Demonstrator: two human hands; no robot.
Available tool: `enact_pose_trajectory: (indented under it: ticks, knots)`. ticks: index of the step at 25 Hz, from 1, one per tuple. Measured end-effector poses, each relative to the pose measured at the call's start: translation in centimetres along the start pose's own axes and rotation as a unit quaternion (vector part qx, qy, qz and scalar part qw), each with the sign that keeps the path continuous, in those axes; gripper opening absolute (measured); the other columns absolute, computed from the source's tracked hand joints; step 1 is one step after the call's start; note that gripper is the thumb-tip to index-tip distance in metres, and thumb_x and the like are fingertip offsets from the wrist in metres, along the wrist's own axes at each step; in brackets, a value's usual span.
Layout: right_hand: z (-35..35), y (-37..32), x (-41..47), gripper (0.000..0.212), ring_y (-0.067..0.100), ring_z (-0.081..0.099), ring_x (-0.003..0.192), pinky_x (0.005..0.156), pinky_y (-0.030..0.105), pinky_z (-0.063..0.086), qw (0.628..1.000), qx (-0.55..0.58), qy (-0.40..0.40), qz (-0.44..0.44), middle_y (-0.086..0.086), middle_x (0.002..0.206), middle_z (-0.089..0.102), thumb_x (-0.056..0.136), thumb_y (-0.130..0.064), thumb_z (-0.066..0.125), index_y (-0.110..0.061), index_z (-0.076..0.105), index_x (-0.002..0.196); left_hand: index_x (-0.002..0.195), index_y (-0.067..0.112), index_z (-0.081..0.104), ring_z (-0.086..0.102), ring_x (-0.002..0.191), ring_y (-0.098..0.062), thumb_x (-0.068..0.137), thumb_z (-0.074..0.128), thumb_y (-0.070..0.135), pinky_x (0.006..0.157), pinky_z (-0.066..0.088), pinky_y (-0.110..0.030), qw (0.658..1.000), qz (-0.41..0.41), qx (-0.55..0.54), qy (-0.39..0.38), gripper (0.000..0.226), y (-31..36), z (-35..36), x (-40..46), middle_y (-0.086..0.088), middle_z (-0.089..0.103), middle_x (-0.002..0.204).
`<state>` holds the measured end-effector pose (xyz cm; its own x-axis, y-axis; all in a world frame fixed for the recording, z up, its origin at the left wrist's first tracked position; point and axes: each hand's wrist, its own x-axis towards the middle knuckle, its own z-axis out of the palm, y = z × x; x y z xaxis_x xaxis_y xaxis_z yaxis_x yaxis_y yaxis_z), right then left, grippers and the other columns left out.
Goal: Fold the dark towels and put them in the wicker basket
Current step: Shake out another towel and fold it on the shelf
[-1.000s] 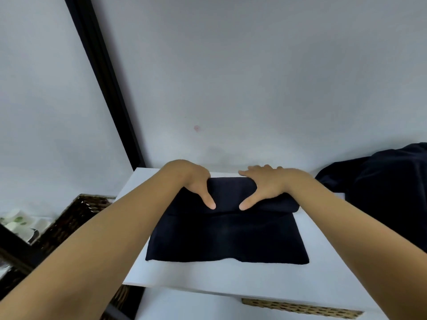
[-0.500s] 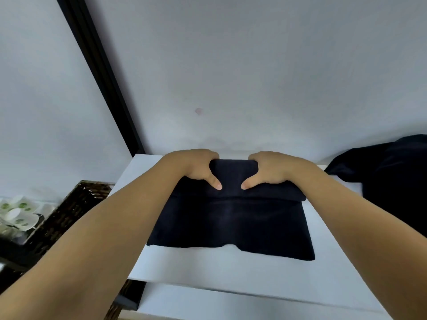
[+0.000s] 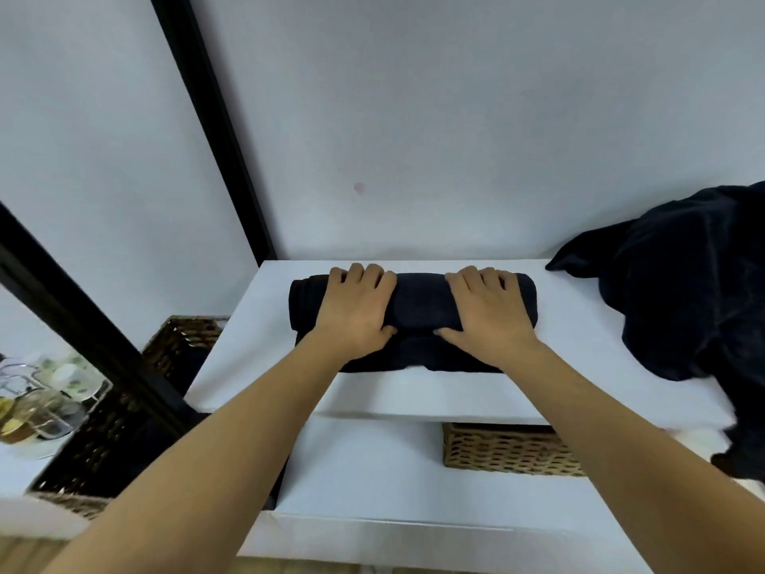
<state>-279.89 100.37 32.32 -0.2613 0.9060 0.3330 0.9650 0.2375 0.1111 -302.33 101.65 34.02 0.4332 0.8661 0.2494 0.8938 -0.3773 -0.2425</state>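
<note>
A dark towel (image 3: pixel 418 302) lies rolled into a thick roll across the back of the white table top (image 3: pixel 256 345), with a short flat flap still spread toward me. My left hand (image 3: pixel 356 308) grips the roll's left part, fingers over the top and thumb at the near side. My right hand (image 3: pixel 486 310) grips the right part the same way. A loose heap of dark towels (image 3: pixel 683 292) sits at the table's right end. A dark wicker basket (image 3: pixel 124 408) stands lower at the left, beside the table.
A lighter wicker basket (image 3: pixel 509 451) sits on the lower white shelf under the table top. Glass jars and cups (image 3: pixel 37 399) stand at the far left. A black post (image 3: pixel 215 130) rises along the wall behind the table's left corner.
Both hands have rolled the towel further, so most of the flat part is now wound into the roll. My view has tipped down, which shows the lower shelf and the lighter basket.
</note>
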Motion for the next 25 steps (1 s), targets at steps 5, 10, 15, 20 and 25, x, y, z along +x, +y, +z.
enact_pose_trajectory:
  ticks: [5,10,15,20,25]
  knots:
    - [-1.0,-2.0,-5.5,0.064,0.035,0.028,0.144,0.119,0.05,0.015,0.995,0.092,0.001,0.03,0.009,0.157,0.035,0.099,-0.053,0.045,-0.012,0.041,0.148,0.124,0.017,0.049,0.044,0.116,-0.029,0.101,0.033,0.044,0.094,0.031,-0.044,0.997,-0.017,-0.059,0.042,0.039,2.0,-1.5,-5.0,-0.003,0.051,0.138]
    - [-4.1,-1.9,-6.8,0.04,0.027,0.042,0.12,0.098,0.041,0.029,0.993,0.116,-0.01,0.032,0.001,0.136,0.05,0.102,-0.042,0.047,-0.02,0.051,0.135,0.145,0.013,0.039,0.042,0.122,-0.032,0.102,0.035,0.057,0.103,0.031,-0.044,0.994,-0.064,-0.081,-0.026,0.061,2.8,-4.3,-5.1,-0.008,0.048,0.139]
    - [-6.6,1.8,-2.6,0.071,0.026,0.038,0.122,0.103,0.04,0.03,0.987,0.077,-0.141,-0.017,0.001,0.131,0.045,0.085,-0.068,0.06,-0.028,0.046,0.142,0.131,0.024,0.047,0.039,0.126,-0.032,0.087,0.042,0.079,0.108,0.03,-0.05,0.975,-0.022,-0.068,-0.212,0.07,0.1,-6.1,-1.2,-0.006,0.046,0.136]
    - [-5.3,3.8,0.9,0.066,0.015,0.054,0.094,0.087,0.038,0.036,0.953,0.164,-0.254,0.032,-0.016,0.097,0.054,0.07,-0.08,0.065,-0.037,0.043,0.115,0.119,0.032,0.049,0.057,0.099,-0.019,0.067,0.063,0.085,0.089,0.047,-0.041,0.928,-0.073,-0.212,-0.297,0.075,-1.5,-4.8,2.1,0.01,0.059,0.112]
    - [-1.3,3.7,-1.7,0.072,0.02,0.054,0.105,0.089,0.043,0.043,0.991,0.123,-0.046,0.027,-0.012,0.116,0.061,0.074,-0.086,0.046,-0.035,0.055,0.124,0.095,0.033,0.058,0.059,0.08,-0.016,0.064,0.04,0.099,0.071,0.044,-0.036,0.988,-0.063,-0.098,-0.102,0.075,0.7,-3.2,0.0,0.014,0.062,0.084]
